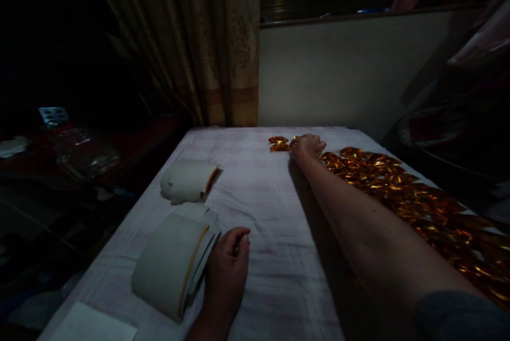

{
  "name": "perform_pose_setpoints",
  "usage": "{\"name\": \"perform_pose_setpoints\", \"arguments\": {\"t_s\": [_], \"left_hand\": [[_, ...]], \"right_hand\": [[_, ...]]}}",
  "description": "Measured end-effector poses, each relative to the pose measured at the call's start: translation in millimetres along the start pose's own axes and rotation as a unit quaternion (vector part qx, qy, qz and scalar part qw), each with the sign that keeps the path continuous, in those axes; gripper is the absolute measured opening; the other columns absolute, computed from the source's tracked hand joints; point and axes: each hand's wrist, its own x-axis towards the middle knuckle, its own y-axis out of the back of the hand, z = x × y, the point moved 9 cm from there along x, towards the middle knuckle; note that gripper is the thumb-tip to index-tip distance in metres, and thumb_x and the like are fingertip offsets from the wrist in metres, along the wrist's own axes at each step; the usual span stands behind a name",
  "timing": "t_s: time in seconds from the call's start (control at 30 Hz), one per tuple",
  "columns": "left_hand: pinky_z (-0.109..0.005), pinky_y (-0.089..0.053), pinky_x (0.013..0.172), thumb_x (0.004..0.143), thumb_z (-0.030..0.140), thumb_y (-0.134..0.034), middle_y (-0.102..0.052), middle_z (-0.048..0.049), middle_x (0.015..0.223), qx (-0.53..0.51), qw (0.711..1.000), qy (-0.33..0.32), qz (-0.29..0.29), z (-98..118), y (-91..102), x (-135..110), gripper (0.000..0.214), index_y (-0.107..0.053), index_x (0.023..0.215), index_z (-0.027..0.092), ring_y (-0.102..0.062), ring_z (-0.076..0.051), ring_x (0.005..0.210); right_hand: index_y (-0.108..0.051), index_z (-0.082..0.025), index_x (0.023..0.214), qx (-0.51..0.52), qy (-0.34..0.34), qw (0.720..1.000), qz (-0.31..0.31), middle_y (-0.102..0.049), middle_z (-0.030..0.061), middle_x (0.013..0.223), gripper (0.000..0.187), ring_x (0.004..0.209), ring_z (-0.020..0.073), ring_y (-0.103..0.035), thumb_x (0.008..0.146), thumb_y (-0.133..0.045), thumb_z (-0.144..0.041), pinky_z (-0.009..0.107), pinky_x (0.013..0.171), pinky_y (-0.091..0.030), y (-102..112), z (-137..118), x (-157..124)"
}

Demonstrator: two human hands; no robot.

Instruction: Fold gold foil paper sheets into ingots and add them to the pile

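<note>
At the far end of the table, my right hand point(308, 146) is closed on a shiny gold folded-paper ingot point(294, 142), mostly covered by the fingers. Just left of it lie a gold paper ingot point(278, 139) and another gold paper ingot point(279, 147). My left hand point(229, 261) rests nearer, fingers loosely curled with nothing visible in them. It is beside a curved stack of pale paper sheets point(169, 258) with an orange-gold edge. Beyond that sits a smaller curved paper stack point(189, 179). A large pile of gold paper ingots point(398, 187) spreads under and beyond my right forearm.
A pale checked cloth covers the table point(271, 208). A white sheet point(93, 325) lies at its near left corner. Behind stand a patterned curtain point(223, 54) and a low pale wall point(338, 70). A clear plastic container point(85, 152) is at the dark left side.
</note>
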Motion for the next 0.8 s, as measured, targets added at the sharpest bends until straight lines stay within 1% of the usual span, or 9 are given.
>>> {"name": "perform_pose_setpoints", "arguments": {"t_s": [0.1, 0.2, 0.3, 0.4, 0.47, 0.53, 0.63, 0.73, 0.8], "left_hand": [[-0.031, -0.055, 0.073, 0.089, 0.042, -0.051, -0.074, -0.0062, 0.088, 0.001, 1.000, -0.005, 0.001, 0.4, -0.4, 0.7, 0.031, -0.074, 0.096, 0.022, -0.069, -0.020, 0.080], [-0.031, -0.055, 0.073, 0.089, 0.041, -0.050, -0.073, -0.0056, 0.087, -0.004, 1.000, -0.013, 0.004, 2.6, -0.5, 1.4, 0.031, -0.073, 0.095, 0.022, -0.068, -0.020, 0.077], [-0.030, -0.053, 0.071, 0.088, 0.039, -0.049, -0.073, -0.0050, 0.084, -0.007, 1.000, -0.019, 0.003, 5.7, -0.6, 2.0, 0.031, -0.074, 0.094, 0.022, -0.068, -0.019, 0.075], [-0.030, -0.053, 0.070, 0.088, 0.038, -0.048, -0.073, -0.0049, 0.082, -0.002, 0.999, -0.033, 0.001, 9.8, -0.6, 2.8, 0.031, -0.074, 0.094, 0.022, -0.068, -0.019, 0.074], [-0.030, -0.052, 0.070, 0.089, 0.038, -0.047, -0.073, -0.0050, 0.081, 0.004, 0.999, -0.043, 0.000, 11.9, -0.4, 3.7, 0.031, -0.073, 0.094, 0.021, -0.068, -0.020, 0.074], [-0.029, -0.053, 0.070, 0.090, 0.037, -0.046, -0.074, -0.0049, 0.081, 0.012, 0.998, -0.058, -0.001, 14.5, 0.0, 4.6, 0.031, -0.073, 0.094, 0.021, -0.069, -0.019, 0.075], [-0.029, -0.053, 0.071, 0.092, 0.036, -0.045, -0.074, -0.0054, 0.083, 0.025, 0.996, -0.086, -0.004, 19.9, 0.2, 3.9, 0.031, -0.072, 0.094, 0.020, -0.070, -0.020, 0.076], [-0.032, -0.054, 0.078, 0.092, 0.032, -0.046, -0.075, -0.0068, 0.089, 0.030, 0.993, -0.114, -0.008, 28.0, -2.2, -2.6, 0.029, -0.071, 0.095, 0.020, -0.070, -0.021, 0.082], [-0.033, -0.053, 0.084, 0.091, 0.030, -0.048, -0.076, -0.0069, 0.093, 0.031, 0.990, -0.138, -0.016, 37.3, -6.1, -10.1, 0.026, -0.072, 0.095, 0.021, -0.070, -0.021, 0.087]], "right_hand": [[-0.079, -0.022, 0.101, 0.023, 0.021, 1.000, 0.000, -0.068, 0.0116, 0.117, 0.025, 0.114, 0.0306, -0.047, 0.087, -0.059, -0.019, 0.044, 0.093, -0.031, 12.8, -5.6, -12.7], [-0.080, -0.024, 0.100, 0.052, 0.042, 0.998, 0.000, -0.069, 0.0107, 0.118, 0.025, 0.115, 0.0309, -0.050, 0.088, -0.058, -0.020, 0.044, 0.095, -0.035, 27.0, -16.3, -37.9], [-0.080, -0.026, 0.099, 0.088, 0.067, 0.994, -0.012, -0.072, 0.0080, 0.116, 0.024, 0.112, 0.0288, -0.057, 0.087, -0.060, -0.020, 0.039, 0.092, -0.041, 35.1, -28.1, -78.1], [-0.081, -0.026, 0.099, 0.129, 0.073, 0.988, -0.036, -0.077, 0.0058, 0.106, 0.025, 0.097, 0.0246, -0.067, 0.087, -0.059, -0.021, 0.033, 0.082, -0.049, 33.3, -31.9, -129.2], [-0.081, -0.026, 0.098, 0.154, 0.069, 0.984, -0.050, -0.078, 0.0044, 0.099, 0.026, 0.086, 0.0225, -0.071, 0.087, -0.058, -0.022, 0.031, 0.075, -0.052, 30.0, -28.8, -164.5], [-0.081, -0.027, 0.093, 0.178, 0.068, 0.980, -0.060, -0.079, 0.0030, 0.095, 0.025, 0.080, 0.0208, -0.073, 0.086, -0.058, -0.021, 0.029, 0.072, -0.054, 28.8, -22.8, -197.7], [-0.081, -0.025, 0.089, 0.209, 0.072, 0.973, -0.067, -0.079, 0.0037, 0.092, 0.024, 0.084, 0.0209, -0.074, 0.084, -0.057, -0.021, 0.029, 0.075, -0.056, 33.8, -9.6, -240.8], [-0.080, -0.025, 0.088, 0.238, 0.089, 0.965, -0.065, -0.079, 0.0038, 0.093, 0.024, 0.087, 0.0204, -0.074, 0.083, -0.056, -0.023, 0.029, 0.078, -0.056, 44.1, 4.3, -275.9], [-0.079, -0.023, 0.087, 0.300, 0.117, 0.946, -0.042, -0.077, 0.0056, 0.089, 0.025, 0.085, 0.0214, -0.073, 0.083, -0.054, -0.025, 0.032, 0.078, -0.056, 55.4, 10.6, -293.7]]}}
